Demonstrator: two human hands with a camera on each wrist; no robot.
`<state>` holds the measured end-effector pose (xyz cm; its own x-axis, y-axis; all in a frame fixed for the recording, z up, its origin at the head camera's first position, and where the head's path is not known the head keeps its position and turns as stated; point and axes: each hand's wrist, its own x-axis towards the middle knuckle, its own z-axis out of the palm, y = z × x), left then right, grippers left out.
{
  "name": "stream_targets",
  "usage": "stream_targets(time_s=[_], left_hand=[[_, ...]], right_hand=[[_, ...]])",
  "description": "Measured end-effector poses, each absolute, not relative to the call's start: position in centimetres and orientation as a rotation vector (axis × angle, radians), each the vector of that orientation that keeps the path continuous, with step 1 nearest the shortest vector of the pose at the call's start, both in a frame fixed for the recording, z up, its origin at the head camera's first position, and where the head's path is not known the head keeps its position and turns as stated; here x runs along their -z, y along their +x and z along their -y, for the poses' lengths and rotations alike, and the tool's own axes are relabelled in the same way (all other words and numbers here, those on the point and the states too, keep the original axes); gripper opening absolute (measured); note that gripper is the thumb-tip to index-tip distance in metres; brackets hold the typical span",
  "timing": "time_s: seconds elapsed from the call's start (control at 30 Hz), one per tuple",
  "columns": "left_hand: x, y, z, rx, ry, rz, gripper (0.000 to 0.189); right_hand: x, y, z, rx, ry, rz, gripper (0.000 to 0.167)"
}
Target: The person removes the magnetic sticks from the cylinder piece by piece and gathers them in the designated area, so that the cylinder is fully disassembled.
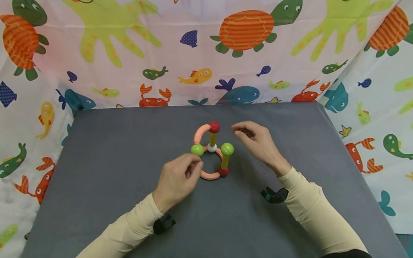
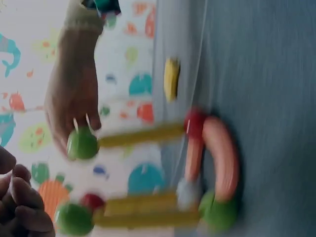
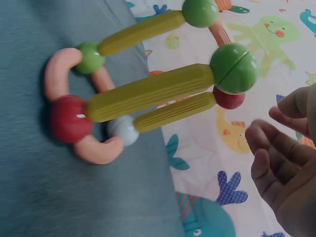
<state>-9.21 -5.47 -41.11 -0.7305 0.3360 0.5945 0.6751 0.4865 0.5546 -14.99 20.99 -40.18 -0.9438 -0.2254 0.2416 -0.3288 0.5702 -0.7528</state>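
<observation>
A toy frame of balls and rods stands upright on the dark grey table [image 1: 124, 156]. Its base is a ring of curved pink pieces [image 1: 209, 176] with coloured balls between them. Yellow rods [image 3: 153, 91] rise from it, topped by green balls [image 3: 233, 68] and a red ball [image 1: 214, 127]. One curved pink piece [image 1: 201, 133] bridges two top balls. My left hand [image 1: 181, 178], fingers loosely bent, hovers close beside a green top ball [image 2: 74, 218]. To the frame's right, my right hand [image 1: 260, 143] hangs apart from it with relaxed fingers. I see nothing in either hand.
A short yellow piece [image 2: 171, 79] lies on the table in the left wrist view; I cannot find it in the head view. Printed cloth [image 1: 195, 55] with sea animals hangs behind the table and at its sides. Dark bands [image 1: 274, 194] sit under both wrists.
</observation>
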Motion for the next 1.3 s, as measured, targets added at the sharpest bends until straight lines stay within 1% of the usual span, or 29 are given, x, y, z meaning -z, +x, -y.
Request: stream_targets(time_s=[0.07, 0.17, 0.33, 0.43, 0.57, 0.63, 0.73, 1.0, 1.3], left_hand=[[41.7, -8.5, 4.6, 1.206, -0.881, 2.364, 0.006], [42.7, -8.1, 3.2, 1.301, -0.857, 2.487, 0.007], [44.2, -8.7, 0.6, 1.297, -0.781, 2.679, 0.037], [44.7, -9.3, -0.6, 1.291, -0.775, 2.706, 0.033], [45.0, -10.0, -1.6, 1.299, -0.738, 2.697, 0.013], [45.1, -10.3, -1.9, 1.291, -0.71, 2.689, 0.008], [45.1, -10.6, -2.3, 1.264, -0.677, 2.677, 0.006], [45.3, -10.9, -2.6, 1.239, -0.665, 2.636, 0.008], [45.2, -10.7, -2.5, 1.202, -0.677, 2.626, 0.007]], right_hand=[[40.5, -14.1, -21.4, -1.327, 0.493, 2.657, 0.021], [40.8, -13.1, -21.5, -1.318, 0.542, 2.622, 0.019], [41.0, -12.4, -21.0, -1.242, 0.665, 2.588, 0.022], [40.9, -12.4, -20.4, -1.189, 0.737, 2.595, 0.029], [40.9, -12.4, -19.8, -1.113, 0.808, 2.64, 0.038], [40.8, -12.5, -19.6, -1.078, 0.829, 2.663, 0.042], [40.7, -12.5, -19.4, -1.046, 0.837, 2.681, 0.044], [40.6, -12.6, -19.3, -0.997, 0.878, 2.658, 0.032], [40.4, -12.8, -19.0, -0.954, 0.906, 2.635, 0.026]])
